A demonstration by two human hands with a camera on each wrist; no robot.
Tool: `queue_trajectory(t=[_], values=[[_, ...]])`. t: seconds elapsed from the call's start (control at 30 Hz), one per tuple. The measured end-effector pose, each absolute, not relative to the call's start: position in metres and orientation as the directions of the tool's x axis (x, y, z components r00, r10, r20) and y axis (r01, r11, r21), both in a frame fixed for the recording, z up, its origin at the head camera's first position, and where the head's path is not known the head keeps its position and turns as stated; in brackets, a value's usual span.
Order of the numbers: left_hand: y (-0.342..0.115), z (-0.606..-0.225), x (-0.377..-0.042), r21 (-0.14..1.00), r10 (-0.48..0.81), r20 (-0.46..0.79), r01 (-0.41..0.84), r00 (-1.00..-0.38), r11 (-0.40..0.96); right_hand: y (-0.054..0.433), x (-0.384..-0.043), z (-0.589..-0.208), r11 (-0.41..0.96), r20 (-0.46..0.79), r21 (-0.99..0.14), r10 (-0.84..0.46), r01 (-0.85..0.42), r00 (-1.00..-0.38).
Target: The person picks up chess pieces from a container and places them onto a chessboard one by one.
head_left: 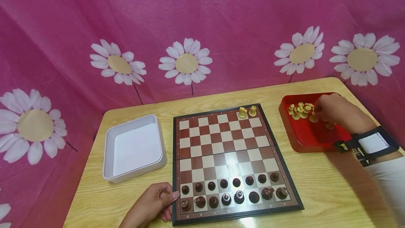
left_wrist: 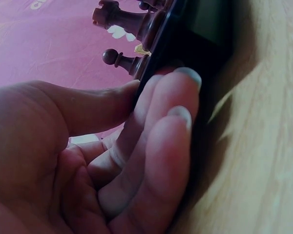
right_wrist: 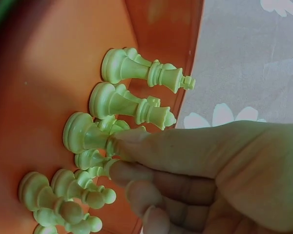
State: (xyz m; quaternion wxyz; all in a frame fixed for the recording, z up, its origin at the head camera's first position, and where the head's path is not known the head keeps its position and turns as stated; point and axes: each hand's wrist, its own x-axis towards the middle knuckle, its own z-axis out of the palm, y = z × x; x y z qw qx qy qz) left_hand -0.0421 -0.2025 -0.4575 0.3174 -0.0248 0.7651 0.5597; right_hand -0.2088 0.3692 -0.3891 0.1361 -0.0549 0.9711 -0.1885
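Note:
My left hand [head_left: 155, 200] grips the near left edge of the chessboard [head_left: 227, 137], thumb on the rim and fingers underneath, as the left wrist view shows. Inside the red tray [head_left: 305, 134] at the right, my right hand [head_left: 341, 112] pinches a pale chess piece [right_wrist: 79, 132] by its upper part, which the thumb and fingers hide. Around it stand other pale pieces, among them a king [right_wrist: 136, 70] and a queen [right_wrist: 124, 103]. A pale knight [head_left: 242, 112] and a pale rook [head_left: 252, 111] occupy the board's far right corner.
Dark pieces line the board's two near rows, with a dark rook [head_left: 185, 205] and pawn [head_left: 185, 189] close to the left hand. A white tray [head_left: 162, 154] sits left of the board. Behind the wooden table [head_left: 85, 189] hangs a pink flowered cloth [head_left: 234, 45].

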Motion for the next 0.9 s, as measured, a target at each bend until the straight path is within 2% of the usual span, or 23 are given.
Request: queue_trajectory(t=[0.27,0.43,0.67,0.9], values=[[-0.203,-0.459,-0.042,0.848,0.326,-0.504,-0.388,-0.800,0.360,0.369,-0.209,-0.389,0.924,-0.242,-0.375,-0.169,-0.069,-0.955],[-0.203,-0.459,-0.042,0.851,0.330,-0.503,-0.388,-0.799,0.355,0.367,-0.210,-0.384,0.941,-0.241,-0.328,-0.168,-0.083,-0.956],[-0.203,-0.459,-0.043,0.850,0.330,-0.498,-0.377,-0.802,0.367,0.364,-0.204,-0.370,0.928,-0.213,-0.355,-0.197,-0.111,-0.957],[-0.203,-0.459,-0.043,0.849,0.335,-0.501,-0.378,-0.798,0.369,0.360,-0.200,-0.356,0.946,-0.091,-0.223,-0.262,-0.236,-0.961]])
